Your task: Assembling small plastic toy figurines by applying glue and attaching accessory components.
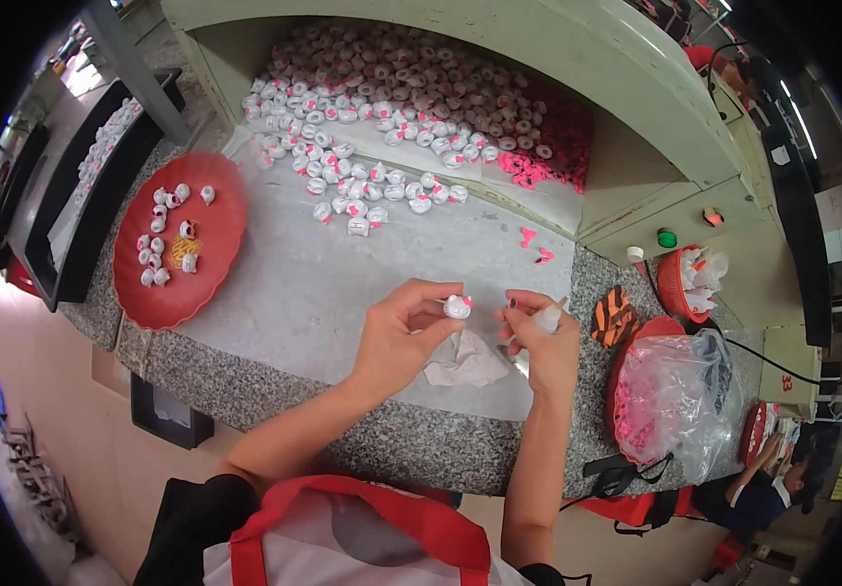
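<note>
My left hand pinches a small white head-shaped piece with a pink bow between thumb and fingertips. Just to its right, my right hand is closed around a small whitish bottle with a pointed tip. A tiny dark bit shows at that hand's fingertips, and a shiny metal tool sticks out below its fingers; how it is held is hidden. Under and between the hands lies a crumpled white cloth on the white sheet.
Many white pieces and loose pink bows fill the shelf ahead. At left stands a red plate with several pieces. To the right are a striped orange-black item, a red basket and a plastic bag. A co-worker sits far right.
</note>
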`<action>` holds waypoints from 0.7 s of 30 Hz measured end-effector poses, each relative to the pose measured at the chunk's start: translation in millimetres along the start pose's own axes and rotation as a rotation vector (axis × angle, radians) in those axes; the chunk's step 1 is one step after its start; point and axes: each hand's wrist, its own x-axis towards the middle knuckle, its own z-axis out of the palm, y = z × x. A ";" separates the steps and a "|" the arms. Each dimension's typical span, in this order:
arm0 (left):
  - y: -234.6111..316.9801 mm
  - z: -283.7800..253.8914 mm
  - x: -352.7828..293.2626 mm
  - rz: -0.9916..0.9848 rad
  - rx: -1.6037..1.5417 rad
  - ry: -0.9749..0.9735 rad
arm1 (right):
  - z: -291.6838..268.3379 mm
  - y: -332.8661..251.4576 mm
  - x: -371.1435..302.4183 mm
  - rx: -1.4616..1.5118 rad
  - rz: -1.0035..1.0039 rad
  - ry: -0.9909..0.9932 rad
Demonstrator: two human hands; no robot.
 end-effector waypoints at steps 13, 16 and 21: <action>5.2 5.2 -3.6 0.277 0.113 0.005 | 19.9 -2.8 -33.3 0.054 -0.112 -0.052; 7.6 4.6 -4.6 0.376 0.282 -0.007 | 15.7 -5.0 -32.5 0.014 -0.083 -0.086; 15.8 5.3 -5.8 0.412 0.398 -0.081 | 14.4 -6.0 -32.3 -0.056 -0.148 -0.054</action>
